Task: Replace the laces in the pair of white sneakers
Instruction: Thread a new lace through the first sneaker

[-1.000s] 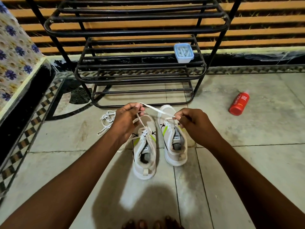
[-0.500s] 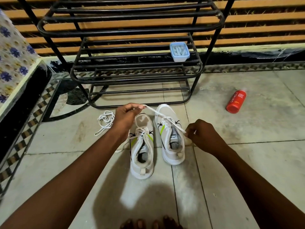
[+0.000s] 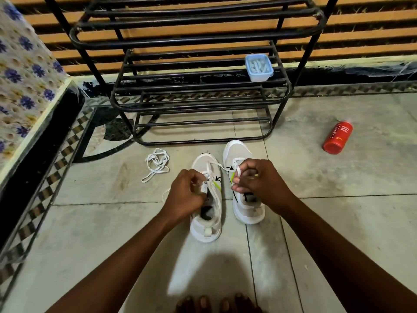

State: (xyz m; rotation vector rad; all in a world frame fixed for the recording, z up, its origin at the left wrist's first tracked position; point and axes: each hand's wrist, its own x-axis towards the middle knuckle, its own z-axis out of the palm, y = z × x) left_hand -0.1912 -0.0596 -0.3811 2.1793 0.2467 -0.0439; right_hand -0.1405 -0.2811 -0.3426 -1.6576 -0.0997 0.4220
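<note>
Two white sneakers stand side by side on the tiled floor, toes pointing away from me. The left sneaker (image 3: pixel 206 227) carries a white lace (image 3: pixel 214 164) threaded through its eyelets. My left hand (image 3: pixel 185 195) hovers over its tongue with fingers curled, pinching one end of that lace. My right hand (image 3: pixel 259 182) sits over the right sneaker (image 3: pixel 237 152) and pinches the other end, which runs slack across from the left shoe. A loose white lace (image 3: pixel 156 164) lies tangled on the floor to the left of the shoes.
A black metal shoe rack (image 3: pixel 191 91) stands just beyond the sneakers, with a small blue lidded box (image 3: pixel 258 67) on a shelf. A red bottle (image 3: pixel 337 137) lies on the floor at right. A flower-patterned cloth (image 3: pixel 22 71) edges the left. My toes (image 3: pixel 216 303) show at the bottom.
Both hands have come down and closer together over the sneakers. The lace, stretched taut between them earlier, now hangs slack and short between the two shoes.
</note>
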